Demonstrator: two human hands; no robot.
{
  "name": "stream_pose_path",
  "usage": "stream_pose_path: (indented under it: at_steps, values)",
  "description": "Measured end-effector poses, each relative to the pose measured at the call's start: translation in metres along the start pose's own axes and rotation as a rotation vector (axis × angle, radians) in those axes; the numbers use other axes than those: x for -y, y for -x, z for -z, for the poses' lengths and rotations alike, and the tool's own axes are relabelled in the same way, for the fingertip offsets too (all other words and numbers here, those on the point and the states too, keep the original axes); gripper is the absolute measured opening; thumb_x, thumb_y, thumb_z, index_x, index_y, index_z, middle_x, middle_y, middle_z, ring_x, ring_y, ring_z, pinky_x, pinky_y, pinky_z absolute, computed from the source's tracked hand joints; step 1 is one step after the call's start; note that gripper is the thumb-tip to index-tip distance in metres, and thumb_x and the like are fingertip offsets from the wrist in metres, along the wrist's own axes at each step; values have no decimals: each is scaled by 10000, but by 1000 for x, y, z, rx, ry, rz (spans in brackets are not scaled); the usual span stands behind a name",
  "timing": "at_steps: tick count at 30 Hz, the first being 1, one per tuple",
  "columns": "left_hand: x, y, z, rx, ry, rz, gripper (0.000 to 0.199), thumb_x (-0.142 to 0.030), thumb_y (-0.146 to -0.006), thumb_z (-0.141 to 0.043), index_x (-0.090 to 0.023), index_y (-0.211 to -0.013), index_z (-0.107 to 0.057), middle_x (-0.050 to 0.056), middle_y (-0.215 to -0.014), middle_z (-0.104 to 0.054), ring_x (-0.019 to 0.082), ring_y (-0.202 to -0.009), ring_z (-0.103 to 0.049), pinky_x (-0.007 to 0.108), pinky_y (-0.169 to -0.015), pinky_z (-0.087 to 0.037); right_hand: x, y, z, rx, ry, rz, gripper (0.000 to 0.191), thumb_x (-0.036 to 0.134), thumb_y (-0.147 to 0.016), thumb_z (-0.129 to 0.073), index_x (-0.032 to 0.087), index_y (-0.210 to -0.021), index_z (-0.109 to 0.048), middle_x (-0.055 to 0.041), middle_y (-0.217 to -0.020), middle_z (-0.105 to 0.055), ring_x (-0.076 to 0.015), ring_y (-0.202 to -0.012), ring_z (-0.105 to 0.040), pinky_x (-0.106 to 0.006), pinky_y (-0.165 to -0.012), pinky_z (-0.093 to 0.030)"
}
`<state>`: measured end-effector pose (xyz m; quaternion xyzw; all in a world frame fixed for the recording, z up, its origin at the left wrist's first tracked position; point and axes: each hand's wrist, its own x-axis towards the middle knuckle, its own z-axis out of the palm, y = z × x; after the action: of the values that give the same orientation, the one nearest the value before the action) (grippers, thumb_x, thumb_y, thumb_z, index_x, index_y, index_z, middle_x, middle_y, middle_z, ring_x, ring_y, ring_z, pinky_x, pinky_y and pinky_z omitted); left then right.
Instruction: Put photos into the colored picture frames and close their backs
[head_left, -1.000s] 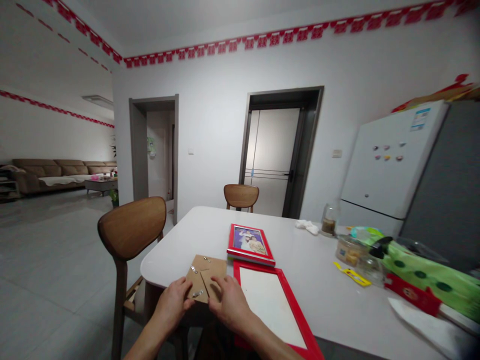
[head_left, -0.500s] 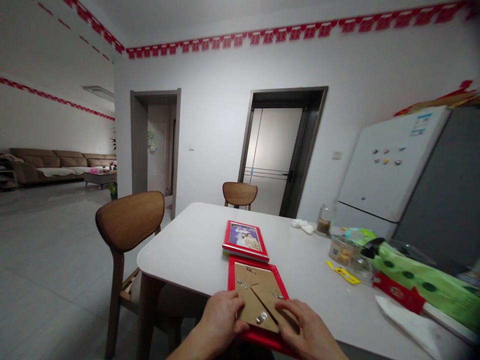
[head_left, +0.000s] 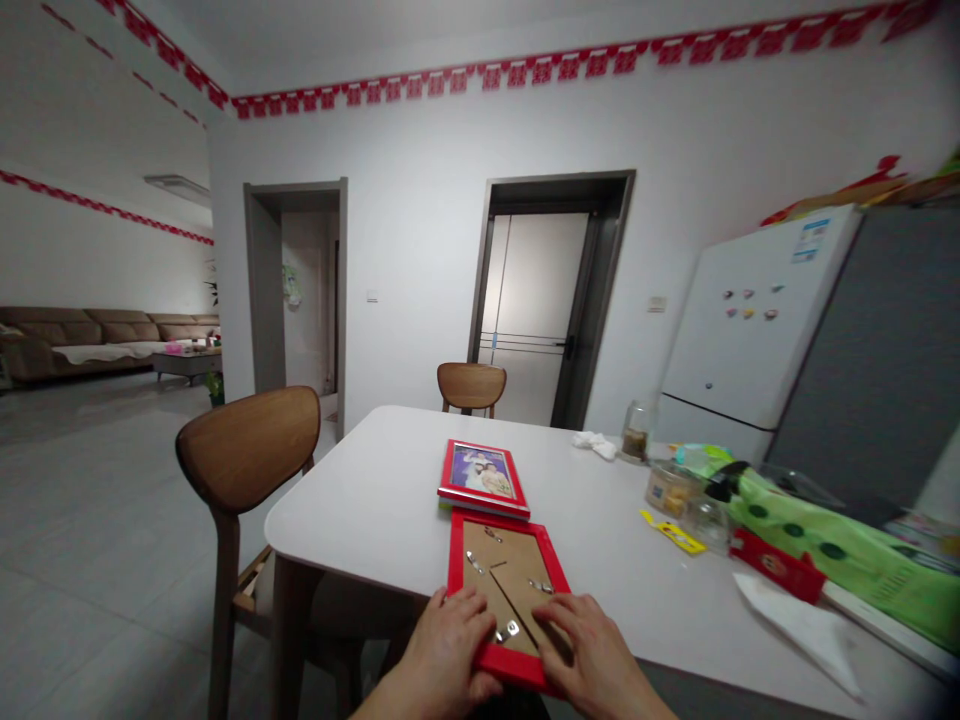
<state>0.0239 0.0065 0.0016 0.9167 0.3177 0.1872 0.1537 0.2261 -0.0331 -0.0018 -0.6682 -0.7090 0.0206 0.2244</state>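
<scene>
A red picture frame [head_left: 551, 560] lies face down at the near edge of the white table [head_left: 360, 500], its brown backing board [head_left: 487, 590] facing up with several metal clips and a diagonal slit. My left hand [head_left: 448, 645] rests on its near left corner, fingers curled round the edge. On the near right side, my right hand [head_left: 589, 645] grips the border, with fingers over the board. Just beyond, a second red frame [head_left: 484, 475] with a photo of people lies face up, touching or overlapping the first one's far edge.
Right of the frames are a yellow packet [head_left: 675, 533], a clear container [head_left: 670, 490], a glass jar [head_left: 636, 435], a green bag [head_left: 840, 550], a red box [head_left: 776, 565] and white paper [head_left: 799, 625]. Crumpled tissue [head_left: 595, 444] lies farther back. Wooden chairs [head_left: 251, 450] stand at the left and far side.
The view has shifted slightly right. My left hand has moved from the board's left side towards the near left corner; my right hand remains at the near right side.
</scene>
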Motion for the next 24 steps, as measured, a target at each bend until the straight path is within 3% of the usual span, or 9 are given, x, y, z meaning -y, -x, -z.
stream_pose_path:
  at_steps: [3, 10, 24]
  values:
    - [-4, 2, 3, 5, -15, 46, 403, -327, -678, -604, -207, -1050, -505, 47, -1186, -484, 206, -1096, -406, 352, -952, -255, -2, 0, 2, 12, -8, 15, 247, 314, -673, -478, 248, -864, -620, -42, -945, -587, -204, -903, -485, -311, -799, -363]
    - [-12, 5, 1, 27, -53, 129, 474, -291, -670, -584, -168, -1114, -471, 70, -1184, -488, 212, -1100, -402, 331, -949, -263, -16, -17, -1, -64, -26, -82, 319, 258, -748, -357, 164, -901, -621, -93, -942, -557, -189, -890, -490, -285, -834, -349]
    - [-8, 7, -10, -14, -14, 188, 510, -324, -684, -544, -169, -1159, -445, 75, -1217, -462, 202, -1133, -376, 341, -983, -216, -17, -36, 1, 25, -12, -17, 281, 145, -696, -342, 151, -712, -622, -76, -860, -529, -139, -789, -515, -214, -746, -377]
